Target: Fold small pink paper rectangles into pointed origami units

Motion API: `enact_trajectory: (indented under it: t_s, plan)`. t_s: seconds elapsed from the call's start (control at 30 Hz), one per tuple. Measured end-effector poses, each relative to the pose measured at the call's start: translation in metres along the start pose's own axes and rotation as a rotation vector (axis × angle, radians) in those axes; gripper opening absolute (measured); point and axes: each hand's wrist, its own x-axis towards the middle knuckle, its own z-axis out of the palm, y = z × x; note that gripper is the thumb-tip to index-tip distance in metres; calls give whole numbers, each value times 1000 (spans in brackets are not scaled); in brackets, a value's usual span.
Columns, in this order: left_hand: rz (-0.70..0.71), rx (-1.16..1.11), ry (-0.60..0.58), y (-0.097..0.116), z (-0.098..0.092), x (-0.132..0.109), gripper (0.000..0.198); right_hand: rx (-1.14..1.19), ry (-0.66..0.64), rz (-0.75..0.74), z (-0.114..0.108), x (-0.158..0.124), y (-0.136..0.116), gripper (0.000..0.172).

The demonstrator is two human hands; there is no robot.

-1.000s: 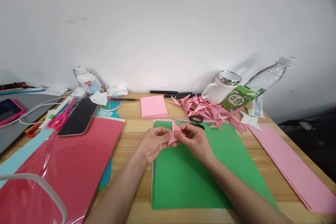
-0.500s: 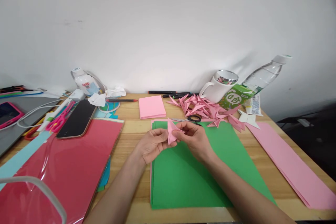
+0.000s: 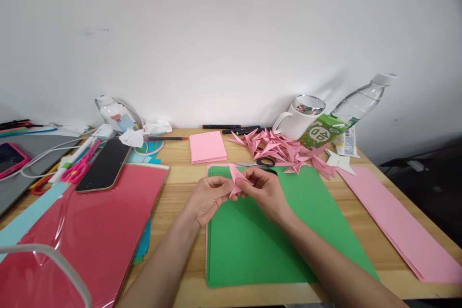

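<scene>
Between my two hands is a small pink folded paper star [image 3: 236, 176], its points sticking up, right and down. My left hand [image 3: 212, 196] pinches its left side between thumb and fingers. With thumb and fingertips, my right hand [image 3: 263, 186] grips the right side. Both hands are above the far part of a stack of green paper [image 3: 274, 250]. Just beyond them lie black-handled scissors [image 3: 266, 161], partly hidden by my right hand. A heap of pink folded paper pieces [image 3: 276, 147] lies behind, to the right. A stack of pink square sheets [image 3: 208, 147] sits behind, to the left.
At the back right are a white mug [image 3: 299, 118], a green box [image 3: 319, 131] and a tilted clear bottle [image 3: 363, 101]. Long pink sheets [image 3: 400, 226] lie at right. Leftward are red paper in plastic [image 3: 97, 231], a phone [image 3: 104, 166] and pink scissors [image 3: 81, 163].
The pink paper's visible face looks narrower between my fingers, and my left thumb has moved slightly over it. Both hands keep their grip. The whole view has shifted slightly.
</scene>
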Motion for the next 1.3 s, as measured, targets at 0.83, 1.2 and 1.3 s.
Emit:
enact_trajectory:
  t_s: [0.83, 1.2, 1.3]
  plan:
    - [-191, 104, -37, 1, -2, 0, 25, -65, 118, 4, -2, 1, -2, 25]
    - [-88, 207, 30, -3, 2, 0, 38, -43, 112, 4, -4, 3, -1, 26]
    - [-35, 260, 36, -4, 4, -1, 36, -39, 123, 8, -4, 3, -1, 28]
